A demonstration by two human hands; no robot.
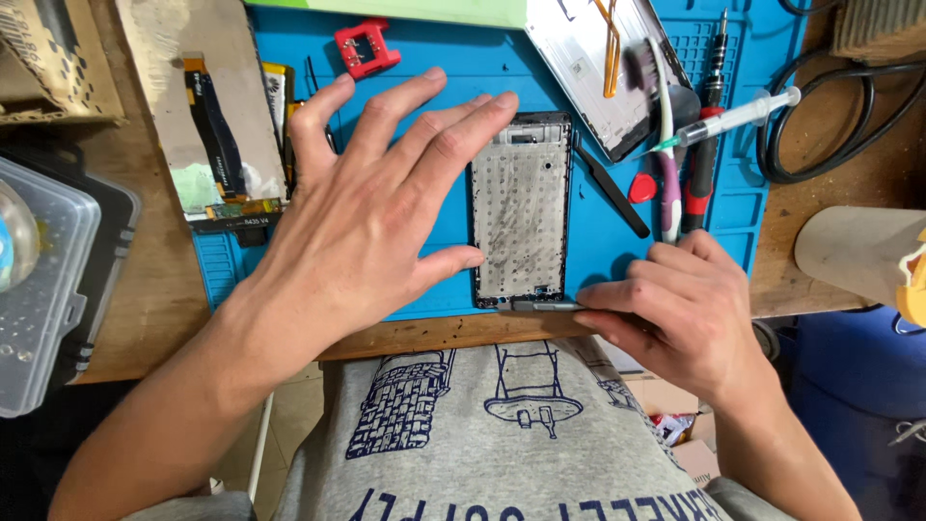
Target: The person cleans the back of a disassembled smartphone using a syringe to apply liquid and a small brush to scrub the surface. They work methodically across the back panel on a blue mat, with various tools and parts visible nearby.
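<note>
The left hand [371, 207] lies flat and palm-down over the blue work mat [434, 58], wrist low near the table's [164, 289] front edge, fingers [424, 121] spread wide and pointing away from the body; it grips nothing, and the thumb tip and the ends of the longer fingers rest against the left edge and top corner of the phone frame [521, 207]. That frame, a pale metal rectangle with a dark rim, lies flat and lengthwise in the middle of the mat, its near end close to the table's front edge. The right hand [680, 309] comes in from the lower right with the knuckles up and the fingers curled closed, pinching a thin grey metal tool [545, 306] whose tip touches the frame's near right corner. Just beyond this hand, on the mat, lie a red-and-black screwdriver [702, 159], a toothbrush [664, 145], a black spudger [612, 198] and a syringe [738, 116] crossing them. A detached phone back panel [588, 68] rests tilted at the top of the mat, and a small red clamp [367, 48] sits farther left. At the far left of the table stands a clear plastic box [43, 289] with its lid on; its contents cannot be made out.
</note>
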